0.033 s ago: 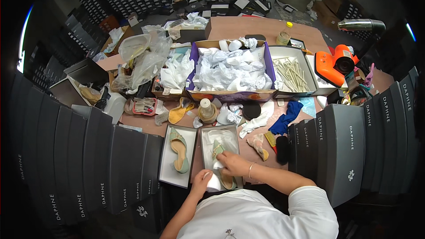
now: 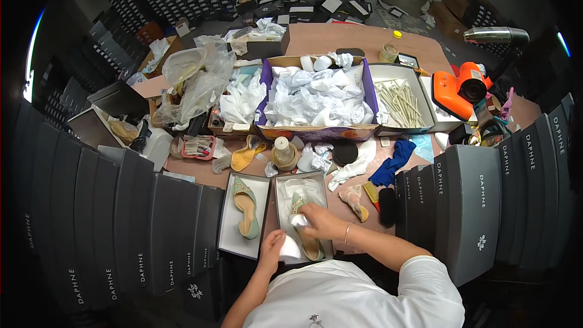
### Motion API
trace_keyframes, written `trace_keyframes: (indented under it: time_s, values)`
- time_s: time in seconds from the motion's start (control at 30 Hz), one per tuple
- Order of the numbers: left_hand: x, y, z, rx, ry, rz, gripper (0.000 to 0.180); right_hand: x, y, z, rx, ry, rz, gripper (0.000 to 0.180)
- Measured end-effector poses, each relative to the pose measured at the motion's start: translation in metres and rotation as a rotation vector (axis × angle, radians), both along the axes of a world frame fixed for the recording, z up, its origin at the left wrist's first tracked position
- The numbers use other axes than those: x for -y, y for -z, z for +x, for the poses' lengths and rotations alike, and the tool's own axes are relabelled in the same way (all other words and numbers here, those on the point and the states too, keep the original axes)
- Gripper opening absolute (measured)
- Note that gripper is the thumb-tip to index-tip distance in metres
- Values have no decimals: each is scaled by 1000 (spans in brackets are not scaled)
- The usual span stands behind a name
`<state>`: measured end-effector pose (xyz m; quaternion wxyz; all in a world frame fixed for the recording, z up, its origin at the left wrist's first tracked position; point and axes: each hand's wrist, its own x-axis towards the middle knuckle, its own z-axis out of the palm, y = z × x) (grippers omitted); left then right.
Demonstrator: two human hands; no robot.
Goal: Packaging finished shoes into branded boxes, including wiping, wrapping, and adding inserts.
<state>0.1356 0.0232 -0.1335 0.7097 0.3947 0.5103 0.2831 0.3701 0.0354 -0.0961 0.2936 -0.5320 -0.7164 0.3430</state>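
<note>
A light-green pointed shoe with a gold ornament [image 2: 245, 209] lies on its side in the left grey box half [image 2: 225, 231]. Its green mate [image 2: 311, 246], tan inside, lies in the right box half [image 2: 280, 191] over thin white tissue [image 2: 308, 187]. My right hand [image 2: 325, 223] reaches over that shoe, fingers closed on a small white wad [image 2: 297, 221] by the shoe's opening. Close to the box's near left edge, my left hand [image 2: 272, 251] pinches a thin white sheet [image 2: 290, 248]; whether it is paper or foam I cannot tell.
Stacked grey shoe boxes [image 2: 139, 218] wall in the left side, with more [image 2: 467, 218] at right. Beyond lie a purple carton of crumpled paper [image 2: 319, 94], a tray of sticks [image 2: 398, 102], a jar [image 2: 283, 153], a brush [image 2: 371, 191] and an orange device [image 2: 452, 94].
My right hand has shifted slightly, and the white wad at its fingertips now shows more. The white sheet in my left hand is turned and spread wider.
</note>
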Motion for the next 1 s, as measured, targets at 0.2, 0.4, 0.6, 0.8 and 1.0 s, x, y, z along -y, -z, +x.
trace_keyframes:
  time_s: [0.2, 0.4, 0.6, 0.8, 1.0]
  values:
    - [-52, -33, 48, 220, -426, -14, 24, -38, -46, -10, -451, 72, -148, 50]
    - [-80, -70, 107, 292, -491, 71, 33, -56, -55, 4, -471, 212, 42, 53]
    - [-109, -94, 144, 225, -278, 276, 48, -126, -68, 107, -174, 493, 313, 54]
    - [-98, -52, 105, -674, 302, 957, 36, -215, -55, 213, 533, 596, 186, 54]
    - [-72, 19, 60, -871, 481, 958, 32, -340, -49, 167, 286, 284, 457, 39]
